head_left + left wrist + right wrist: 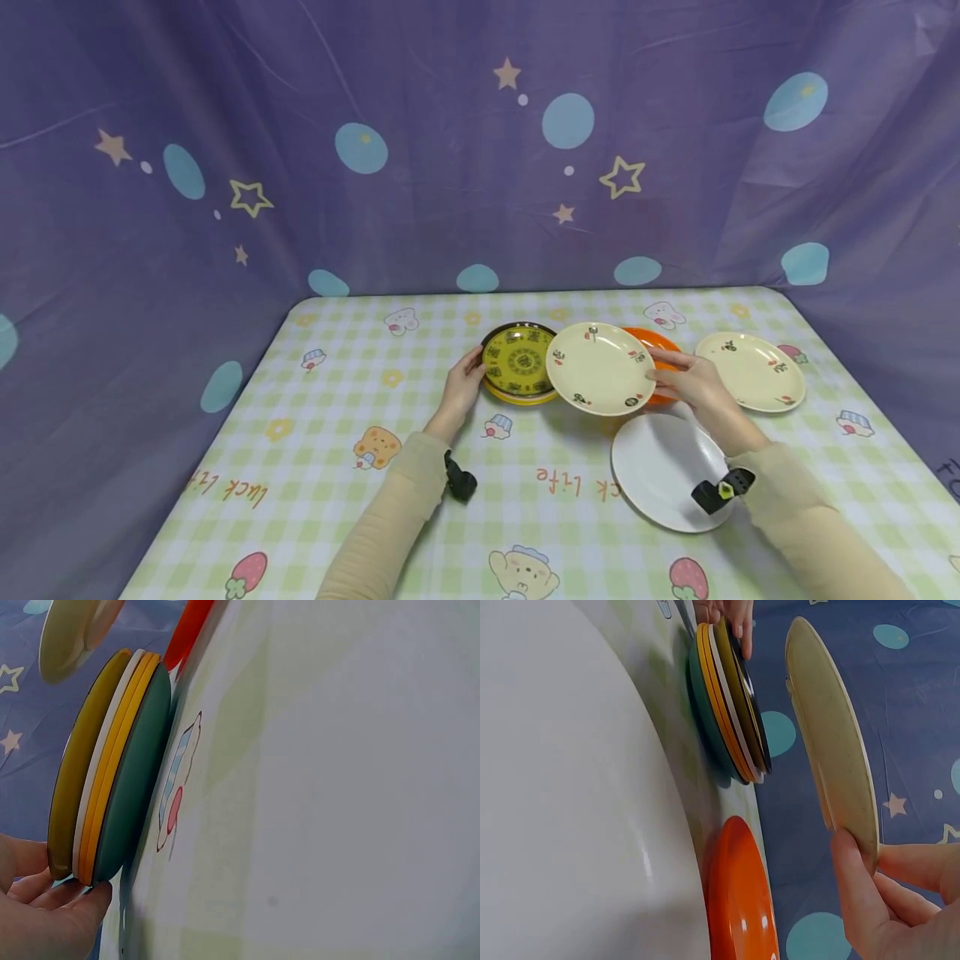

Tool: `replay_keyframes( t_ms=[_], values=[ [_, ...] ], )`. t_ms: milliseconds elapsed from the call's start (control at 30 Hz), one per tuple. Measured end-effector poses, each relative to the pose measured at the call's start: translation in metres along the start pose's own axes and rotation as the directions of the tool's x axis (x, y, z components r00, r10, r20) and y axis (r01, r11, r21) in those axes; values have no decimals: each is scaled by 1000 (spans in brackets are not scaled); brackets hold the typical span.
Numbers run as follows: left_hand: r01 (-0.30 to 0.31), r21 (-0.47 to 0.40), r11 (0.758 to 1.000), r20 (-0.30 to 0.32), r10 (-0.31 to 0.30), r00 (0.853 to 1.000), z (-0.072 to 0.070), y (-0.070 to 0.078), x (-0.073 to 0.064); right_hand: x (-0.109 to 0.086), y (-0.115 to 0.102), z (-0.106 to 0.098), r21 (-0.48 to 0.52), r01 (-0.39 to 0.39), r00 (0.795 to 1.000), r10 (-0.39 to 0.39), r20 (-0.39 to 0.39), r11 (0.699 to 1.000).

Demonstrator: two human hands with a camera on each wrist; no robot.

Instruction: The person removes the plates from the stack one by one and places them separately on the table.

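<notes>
My right hand (690, 383) pinches the rim of a cream plate with small printed figures (600, 371), thumb on one face and fingers on the other. This plate hangs in the air, right of a stack of plates, as the right wrist view shows. An olive patterned plate with a dark rim (520, 360) tops that stack. Beneath it are a white plate (106, 769), yellow-orange ones (127, 750) and a green plate (142, 772) at the bottom. At the stack's left edge, my left hand (45, 904) holds the rims between thumb and fingers.
An orange plate (742, 900) lies right of the stack, partly behind the raised plate in the head view. A large white plate (660, 475) sits nearer, beneath my right wrist. Another cream plate (750, 371) lies at the right. A purple curtain (420, 225) hangs behind the table.
</notes>
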State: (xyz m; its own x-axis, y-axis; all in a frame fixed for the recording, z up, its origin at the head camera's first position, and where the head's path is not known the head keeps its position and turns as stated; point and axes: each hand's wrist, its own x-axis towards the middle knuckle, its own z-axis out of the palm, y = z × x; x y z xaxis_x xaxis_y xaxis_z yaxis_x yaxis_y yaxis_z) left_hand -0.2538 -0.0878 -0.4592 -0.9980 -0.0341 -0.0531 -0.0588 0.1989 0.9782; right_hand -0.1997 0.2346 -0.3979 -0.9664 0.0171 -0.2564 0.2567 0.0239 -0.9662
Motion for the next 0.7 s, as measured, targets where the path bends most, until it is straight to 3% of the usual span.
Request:
replay_keyframes(
  t_ms=[167,300,467,567,700],
  values=[
    [7,2,1000,-3,-7,1000,0,0,0,-4,2,-10,27,-1,1000,1,5,1000],
    [6,8,1000,-7,-6,1000,0,0,0,-2,12,-22,-41,38,999,-38,23,998],
    [6,6,1000,-8,-6,1000,0,1,0,1,21,-36,-116,1,1000,0,1,993],
    [5,5,1000,-7,-5,1000,0,1,0,12,36,-49,-99,-56,997,50,-61,994],
    [2,8,1000,-4,-2,1000,-1,0,0,35,69,-74,-37,-47,994,43,-102,998]
  ],
)
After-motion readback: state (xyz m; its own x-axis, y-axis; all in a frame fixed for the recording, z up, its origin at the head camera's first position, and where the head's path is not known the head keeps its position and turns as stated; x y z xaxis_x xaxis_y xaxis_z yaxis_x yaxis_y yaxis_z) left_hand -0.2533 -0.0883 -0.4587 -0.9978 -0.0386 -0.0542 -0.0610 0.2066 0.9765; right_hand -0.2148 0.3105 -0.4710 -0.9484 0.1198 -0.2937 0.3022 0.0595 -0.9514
